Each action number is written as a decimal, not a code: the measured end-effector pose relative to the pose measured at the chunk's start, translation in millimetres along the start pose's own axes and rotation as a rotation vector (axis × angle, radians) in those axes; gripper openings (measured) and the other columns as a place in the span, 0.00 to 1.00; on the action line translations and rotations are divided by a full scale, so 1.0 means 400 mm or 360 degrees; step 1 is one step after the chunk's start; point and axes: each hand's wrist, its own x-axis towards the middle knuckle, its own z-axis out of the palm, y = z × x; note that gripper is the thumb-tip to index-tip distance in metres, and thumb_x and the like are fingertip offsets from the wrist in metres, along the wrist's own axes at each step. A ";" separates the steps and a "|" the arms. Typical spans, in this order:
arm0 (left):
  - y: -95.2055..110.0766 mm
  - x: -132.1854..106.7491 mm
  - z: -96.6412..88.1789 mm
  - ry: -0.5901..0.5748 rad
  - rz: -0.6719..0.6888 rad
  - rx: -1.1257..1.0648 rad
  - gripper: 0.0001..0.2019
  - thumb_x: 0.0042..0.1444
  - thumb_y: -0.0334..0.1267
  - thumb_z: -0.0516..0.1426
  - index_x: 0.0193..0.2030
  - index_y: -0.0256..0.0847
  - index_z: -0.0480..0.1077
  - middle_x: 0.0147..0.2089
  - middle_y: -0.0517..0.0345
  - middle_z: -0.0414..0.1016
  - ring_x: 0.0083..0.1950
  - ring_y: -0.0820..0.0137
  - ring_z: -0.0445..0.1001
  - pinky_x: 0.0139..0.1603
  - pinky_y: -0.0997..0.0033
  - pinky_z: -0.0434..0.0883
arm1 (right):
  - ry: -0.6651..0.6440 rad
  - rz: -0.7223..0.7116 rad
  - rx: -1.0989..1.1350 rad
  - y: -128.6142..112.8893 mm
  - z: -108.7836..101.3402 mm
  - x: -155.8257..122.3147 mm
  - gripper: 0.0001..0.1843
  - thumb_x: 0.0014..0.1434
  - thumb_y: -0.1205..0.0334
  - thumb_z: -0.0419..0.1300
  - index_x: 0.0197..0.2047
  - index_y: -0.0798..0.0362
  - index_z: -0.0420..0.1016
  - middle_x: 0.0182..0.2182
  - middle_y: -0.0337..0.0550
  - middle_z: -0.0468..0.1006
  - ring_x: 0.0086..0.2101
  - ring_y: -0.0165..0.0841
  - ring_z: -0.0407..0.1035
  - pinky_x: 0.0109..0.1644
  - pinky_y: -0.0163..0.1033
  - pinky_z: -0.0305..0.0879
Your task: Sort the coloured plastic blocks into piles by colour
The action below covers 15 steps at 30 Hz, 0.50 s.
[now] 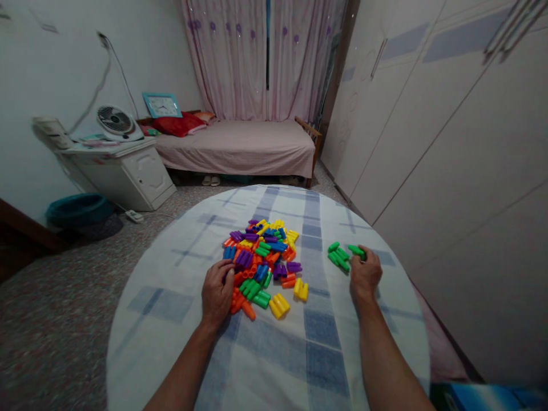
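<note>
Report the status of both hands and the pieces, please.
Left hand at left edge of mixed pile. Right hand holding green piece beside other green pieces. Yellow pieces lie between hands.

There are two hands, one fan, one clock.

Smooth, glossy plastic is seen in the small pieces at mid-frame. The bench is covered in matt cloth; at upper centre, thin, folded fabric is shown in the curtains.
</note>
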 end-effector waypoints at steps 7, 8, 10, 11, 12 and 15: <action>-0.001 -0.001 -0.012 0.0200 -0.0231 -0.0321 0.13 0.60 0.42 0.49 0.41 0.40 0.73 0.48 0.52 0.73 0.53 0.66 0.70 0.59 0.62 0.65 | -0.0291 -0.0024 -0.0226 -0.019 0.008 -0.032 0.23 0.52 0.60 0.49 0.49 0.55 0.74 0.42 0.52 0.73 0.41 0.42 0.65 0.47 0.49 0.61; -0.004 -0.001 -0.015 0.0267 -0.0294 -0.0367 0.13 0.60 0.42 0.50 0.42 0.40 0.73 0.48 0.52 0.73 0.53 0.66 0.70 0.59 0.62 0.65 | -0.0246 -0.0038 -0.0257 -0.030 0.006 -0.034 0.23 0.52 0.60 0.49 0.50 0.55 0.73 0.42 0.53 0.73 0.43 0.44 0.65 0.48 0.50 0.60; -0.014 0.001 -0.020 0.0389 -0.0433 -0.0429 0.14 0.59 0.43 0.50 0.41 0.39 0.73 0.48 0.52 0.74 0.53 0.66 0.71 0.59 0.62 0.65 | -0.0087 -0.0127 -0.0250 -0.056 0.002 -0.039 0.23 0.53 0.61 0.49 0.50 0.56 0.73 0.45 0.55 0.73 0.46 0.46 0.64 0.50 0.52 0.59; -0.019 0.002 -0.022 0.0431 -0.0502 -0.0460 0.14 0.58 0.43 0.50 0.41 0.39 0.73 0.48 0.51 0.74 0.53 0.65 0.71 0.59 0.62 0.65 | -0.0022 -0.0220 -0.0201 -0.071 0.002 -0.043 0.22 0.53 0.62 0.49 0.50 0.56 0.73 0.45 0.55 0.73 0.47 0.46 0.64 0.51 0.52 0.58; -0.025 0.002 -0.023 0.0461 -0.0570 -0.0501 0.15 0.58 0.44 0.51 0.42 0.39 0.73 0.48 0.51 0.75 0.53 0.65 0.71 0.58 0.62 0.65 | 0.0006 -0.0342 -0.0117 -0.087 0.004 -0.051 0.21 0.54 0.62 0.49 0.49 0.56 0.73 0.46 0.55 0.73 0.48 0.45 0.64 0.53 0.52 0.58; -0.041 0.000 -0.019 0.0489 -0.0761 -0.0715 0.16 0.55 0.46 0.53 0.43 0.38 0.74 0.47 0.50 0.76 0.50 0.64 0.73 0.55 0.63 0.68 | -0.0164 -0.0689 0.0226 -0.131 0.020 -0.088 0.17 0.57 0.62 0.48 0.45 0.54 0.74 0.43 0.50 0.75 0.47 0.41 0.66 0.54 0.48 0.60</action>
